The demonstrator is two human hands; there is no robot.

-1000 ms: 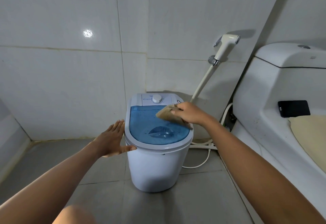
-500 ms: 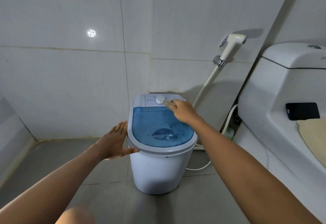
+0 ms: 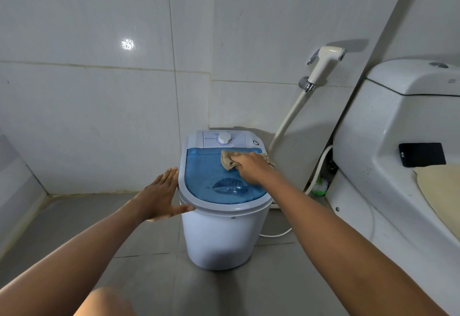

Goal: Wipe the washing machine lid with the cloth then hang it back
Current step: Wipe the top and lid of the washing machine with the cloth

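Tan cloth (image 3: 230,162) bunched under right hand (image 3: 251,169), fingers clamped on it, pressed to far right part of blue translucent lid (image 3: 211,174) just below control dial (image 3: 225,138). Left hand (image 3: 160,195) flat, fingers together and extended, braced against left rim of white washing machine (image 3: 221,238). Black phone (image 3: 422,154) resting on toilet (image 3: 388,126) at right.

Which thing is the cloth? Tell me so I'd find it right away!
Find the small white washing machine standing on the floor between the tiled wall and the toilet. On its see-through blue lid, near the back by the round dial, the right hand presses down a crumpled cloth. It is the only tan, soft, wrinkly thing on the smooth blue plastic.
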